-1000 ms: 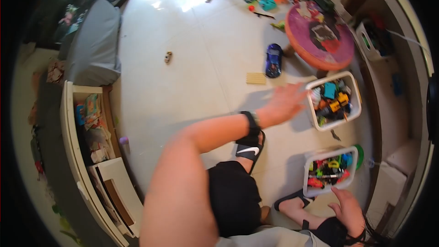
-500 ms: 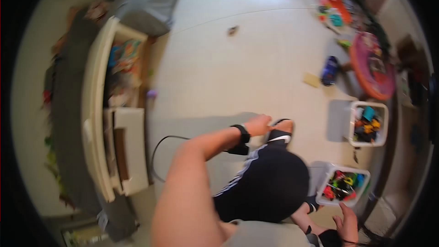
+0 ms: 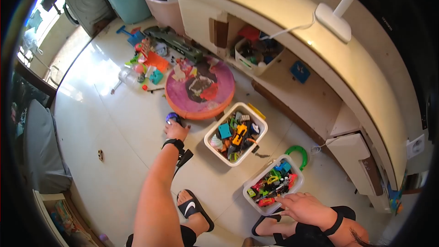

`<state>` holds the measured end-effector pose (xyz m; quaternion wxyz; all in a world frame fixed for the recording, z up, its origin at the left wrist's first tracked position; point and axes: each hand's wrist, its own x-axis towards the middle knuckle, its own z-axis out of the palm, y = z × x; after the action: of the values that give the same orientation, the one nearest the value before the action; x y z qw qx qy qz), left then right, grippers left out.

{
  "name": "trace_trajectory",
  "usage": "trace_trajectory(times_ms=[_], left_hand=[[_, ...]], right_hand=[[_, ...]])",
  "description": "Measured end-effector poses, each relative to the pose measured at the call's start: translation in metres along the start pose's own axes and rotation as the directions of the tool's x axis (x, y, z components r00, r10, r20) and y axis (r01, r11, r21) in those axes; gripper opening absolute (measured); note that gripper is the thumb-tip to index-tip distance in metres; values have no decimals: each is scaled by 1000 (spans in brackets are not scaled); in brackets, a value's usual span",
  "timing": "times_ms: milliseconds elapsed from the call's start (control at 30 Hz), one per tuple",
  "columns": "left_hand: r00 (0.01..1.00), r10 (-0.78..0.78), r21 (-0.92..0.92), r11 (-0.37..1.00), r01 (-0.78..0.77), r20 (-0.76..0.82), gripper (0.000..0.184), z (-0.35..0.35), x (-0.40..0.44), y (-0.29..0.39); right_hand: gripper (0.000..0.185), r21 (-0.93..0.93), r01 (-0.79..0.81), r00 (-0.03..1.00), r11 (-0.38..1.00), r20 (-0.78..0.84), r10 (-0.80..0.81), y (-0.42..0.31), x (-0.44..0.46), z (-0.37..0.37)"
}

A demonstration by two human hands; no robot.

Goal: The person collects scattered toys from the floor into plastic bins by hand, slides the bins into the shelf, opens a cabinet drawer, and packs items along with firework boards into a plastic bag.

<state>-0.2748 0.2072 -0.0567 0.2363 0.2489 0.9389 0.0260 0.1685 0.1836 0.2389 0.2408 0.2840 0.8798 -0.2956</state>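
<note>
My left hand (image 3: pixel 177 131) is closed on a blue toy car (image 3: pixel 173 118) on the floor beside a round pink-and-orange stool (image 3: pixel 200 89); its palm and fingers hide most of the car. With its fingers apart, my right hand (image 3: pixel 302 206) rests at the near edge of a white bin of small colourful toys (image 3: pixel 299 184), its fingertips close to a red toy (image 3: pixel 266 201). Between my hands and farther away stands another white bin (image 3: pixel 222 157), which holds a yellow-and-black toy (image 3: pixel 239 135) and a teal block (image 3: pixel 224 131).
Scattered toys (image 3: pixel 155 61) and a long dark green toy (image 3: pixel 176 43) lie beyond the stool. A cream cabinet (image 3: pixel 292 11) runs along the right. A green ring (image 3: pixel 298 156) is beside the nearer bin. A small figure (image 3: pixel 100 155) lies on the floor at left. My sandalled feet show below.
The view has swung toward the cabinet and stool. My left hand has moved from above my foot to the blue car and closed on it. My right hand remains by the nearer bin.
</note>
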Motion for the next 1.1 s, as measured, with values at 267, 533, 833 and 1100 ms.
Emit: trace_trajectory(times_ms=[267,533,833,1100], left_hand=[[995,-17,-106,994,6,-101,87,32,-3,-26],[989,-28,-610,790,-65,-142,79,16,-3,-93],[905,166,-697,588,-410,-393,76,-136,-60,10],[615,655,-432,446,-783,-438,71,-120,-142,100]], right_hand=[[46,-18,-6,997,1000,79,8,-3,0,5],[48,-95,96,995,991,30,-93,-12,-17,2],[50,-112,220,966,969,-110,-233,-13,-36,14],[28,-148,253,925,956,-254,-284,-17,-43,10]])
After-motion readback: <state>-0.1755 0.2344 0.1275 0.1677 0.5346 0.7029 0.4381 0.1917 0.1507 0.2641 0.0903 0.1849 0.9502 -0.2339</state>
